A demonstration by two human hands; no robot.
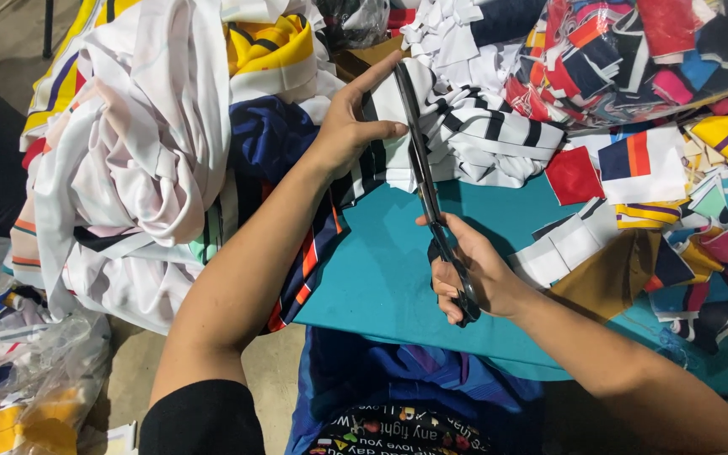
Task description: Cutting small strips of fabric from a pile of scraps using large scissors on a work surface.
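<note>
Teal worktop [381, 278] w/ fabric heaps all round. Left hand [351, 126] pinches the black-and-white striped cloth [482, 135] taut at its edge; right hand [473, 274] is clenched in the scissors [427, 190], blades at that edge. Cloth looks soft, light, floppy; best gripped near the cut line.

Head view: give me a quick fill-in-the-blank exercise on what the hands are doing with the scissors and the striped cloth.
1. The right hand grips the handles of the ____.
2. The left hand holds a piece of fabric striped white and ____.
3. The blades of the scissors point ____ from the person's body.
4. The cutting is done over a work surface coloured ____.

Missing words: scissors; black; away; teal
</note>
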